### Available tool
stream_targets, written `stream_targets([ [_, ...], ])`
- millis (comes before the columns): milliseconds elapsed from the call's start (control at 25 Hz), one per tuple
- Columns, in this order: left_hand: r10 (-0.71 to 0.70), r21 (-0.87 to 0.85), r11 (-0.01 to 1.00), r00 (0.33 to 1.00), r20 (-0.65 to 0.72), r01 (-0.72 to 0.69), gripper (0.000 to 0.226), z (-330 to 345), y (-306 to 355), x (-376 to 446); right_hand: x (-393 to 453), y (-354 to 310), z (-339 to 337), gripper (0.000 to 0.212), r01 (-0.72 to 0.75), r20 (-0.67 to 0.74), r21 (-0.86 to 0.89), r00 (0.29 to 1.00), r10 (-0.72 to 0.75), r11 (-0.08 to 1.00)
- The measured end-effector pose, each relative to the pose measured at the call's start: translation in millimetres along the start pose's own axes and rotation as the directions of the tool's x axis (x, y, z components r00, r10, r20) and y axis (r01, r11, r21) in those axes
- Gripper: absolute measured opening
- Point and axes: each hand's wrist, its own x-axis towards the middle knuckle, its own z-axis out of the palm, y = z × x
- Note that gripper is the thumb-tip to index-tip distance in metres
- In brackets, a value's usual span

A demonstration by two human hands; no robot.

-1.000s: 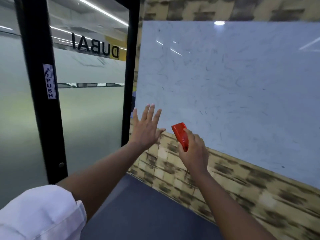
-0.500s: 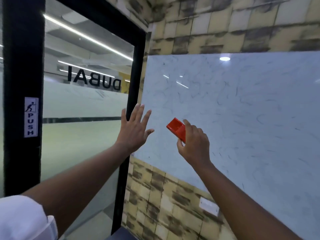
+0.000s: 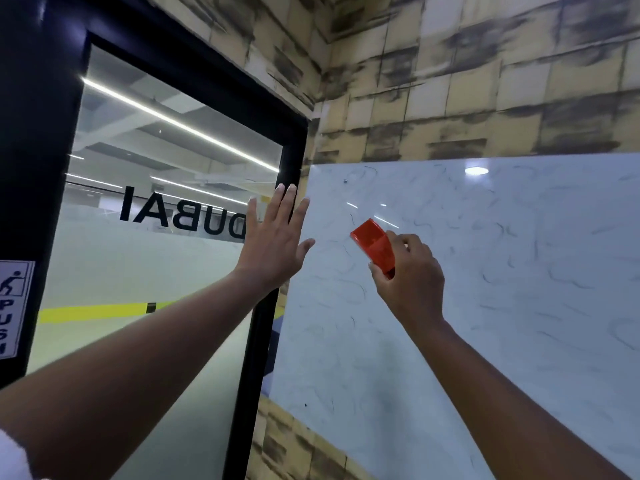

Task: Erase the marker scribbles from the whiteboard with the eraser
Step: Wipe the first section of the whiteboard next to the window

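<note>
Right hand grips the red eraser, fingers curled round its lower end; upper end sticks out up-left. Eraser sits over the upper-left part of the whiteboard, but can't tell whether the pad face actually touches the surface: it's hidden behind the red body. Left hand is raised flat, fingers straight and together, thumb out, holding nothing. It overlaps the black door frame just left of the board edge; contact with frame or board can't be read from this angle. Board carries faint thin dark scribbles all over, many too pale to trace. Board's right and lower-right edges are cut off. Glass door shows mirrored lettering, partly covered by the left hand. A push sticker is cropped at the left edge. Tan patterned wall surrounds the board.
</note>
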Motion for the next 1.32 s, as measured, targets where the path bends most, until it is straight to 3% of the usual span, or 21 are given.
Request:
stream_targets([
  [440, -0.028, -0.185, 0.982, 0.999, -0.033, 0.021, 0.076, 157, -105, 108, 82, -18, 166, 0.069, 0.267, -0.107, -0.214, 0.95, -0.294, 0.94],
  [720, -0.013, -0.115, 0.993, 1.0, -0.008, 0.012, 0.075, 268, -160, 140, 135, -34, 275, 0.067, 0.294, -0.116, -0.256, 0.936, -0.331, 0.921],
  [880, -0.01, -0.117, 0.993, 1.0, -0.013, 0.009, 0.077, 325, -189, 152, 150, -36, 333, 0.061, 0.391, -0.049, -0.247, 0.909, -0.414, 0.887],
  [1080, -0.024, -0.111, 0.993, 0.998, 0.054, 0.03, 0.076, 405, -196, 174, 159, -26, 398, 0.055, 0.414, -0.092, -0.213, 0.893, -0.44, 0.885],
  [1320, 0.026, -0.051, 0.998, 0.999, -0.026, -0.027, 0.073, 456, -181, 243, 209, 15, 462, 0.047, 0.413, -0.154, -0.287, 0.871, -0.467, 0.864],
])
